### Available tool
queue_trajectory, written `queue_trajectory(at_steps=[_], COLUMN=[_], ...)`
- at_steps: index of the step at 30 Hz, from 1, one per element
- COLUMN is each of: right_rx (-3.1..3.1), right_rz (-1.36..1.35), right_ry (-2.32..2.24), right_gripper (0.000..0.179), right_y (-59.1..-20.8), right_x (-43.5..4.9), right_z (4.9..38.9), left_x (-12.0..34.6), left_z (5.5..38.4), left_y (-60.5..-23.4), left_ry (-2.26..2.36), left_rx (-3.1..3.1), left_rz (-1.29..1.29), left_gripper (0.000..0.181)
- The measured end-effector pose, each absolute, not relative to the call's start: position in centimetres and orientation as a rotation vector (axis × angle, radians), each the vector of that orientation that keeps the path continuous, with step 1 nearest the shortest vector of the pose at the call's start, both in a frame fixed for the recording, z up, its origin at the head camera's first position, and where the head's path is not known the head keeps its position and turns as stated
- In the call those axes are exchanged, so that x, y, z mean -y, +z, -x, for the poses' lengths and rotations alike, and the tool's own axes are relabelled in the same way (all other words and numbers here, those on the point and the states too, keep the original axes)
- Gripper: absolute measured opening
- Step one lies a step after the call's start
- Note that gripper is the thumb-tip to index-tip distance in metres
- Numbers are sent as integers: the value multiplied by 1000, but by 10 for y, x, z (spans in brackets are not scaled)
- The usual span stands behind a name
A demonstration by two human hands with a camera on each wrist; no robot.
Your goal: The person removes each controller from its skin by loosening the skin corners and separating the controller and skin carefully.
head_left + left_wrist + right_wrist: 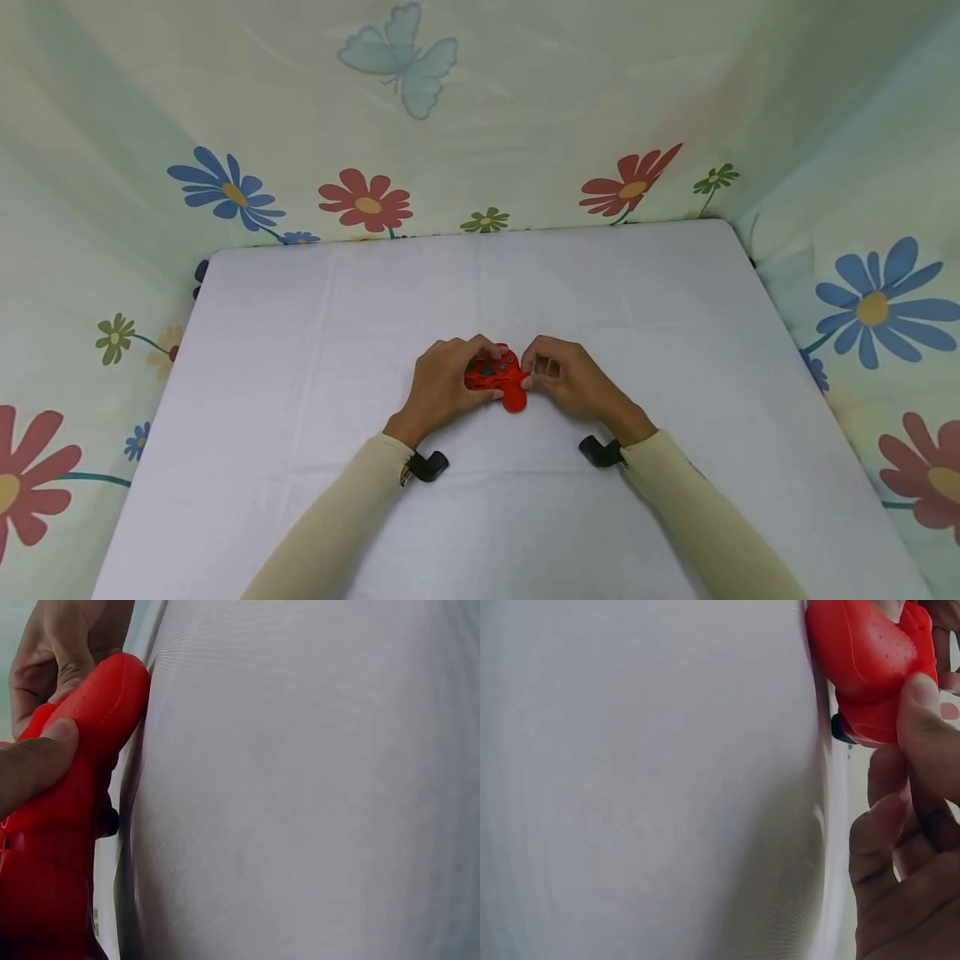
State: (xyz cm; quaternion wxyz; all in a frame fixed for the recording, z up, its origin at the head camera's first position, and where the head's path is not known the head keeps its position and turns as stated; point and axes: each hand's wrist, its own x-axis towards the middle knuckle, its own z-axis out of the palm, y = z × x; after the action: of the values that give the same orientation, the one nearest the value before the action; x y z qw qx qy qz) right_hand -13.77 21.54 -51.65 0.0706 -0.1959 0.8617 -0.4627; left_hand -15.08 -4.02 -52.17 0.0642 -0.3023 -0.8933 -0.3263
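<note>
A red game controller (513,400) with dark buttons and sticks is held between both hands near the middle of the table. My left hand (444,377) grips its left side, fingers over the far edge and thumb along the near edge. From the right, my right hand (576,382) pinches a red edge at the controller's side between thumb and fingers. The left wrist view shows the left thumb (37,766) pressed on the smooth red shell beside a rounded grip. In the right wrist view, the right thumb (922,712) lies on the dotted red surface, with fingers bent behind it.
A white cloth covers the table (300,333). Flower-patterned curtains (510,150) hang along its back and both sides. Black wrist cameras (427,467) sit at the cuffs of the light sleeves (337,517).
</note>
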Motion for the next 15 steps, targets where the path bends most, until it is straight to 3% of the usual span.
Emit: queue_trajectory(at_steps=[15], right_rx=[-2317], right_rz=[537], right_ry=[-1536], right_gripper=[5], right_y=[-526], right_x=[-219], right_z=[143], left_x=[47], left_z=[151], left_y=[-519], left_ry=[-956], left_rx=[2684], left_rz=[1017], left_gripper=[58])
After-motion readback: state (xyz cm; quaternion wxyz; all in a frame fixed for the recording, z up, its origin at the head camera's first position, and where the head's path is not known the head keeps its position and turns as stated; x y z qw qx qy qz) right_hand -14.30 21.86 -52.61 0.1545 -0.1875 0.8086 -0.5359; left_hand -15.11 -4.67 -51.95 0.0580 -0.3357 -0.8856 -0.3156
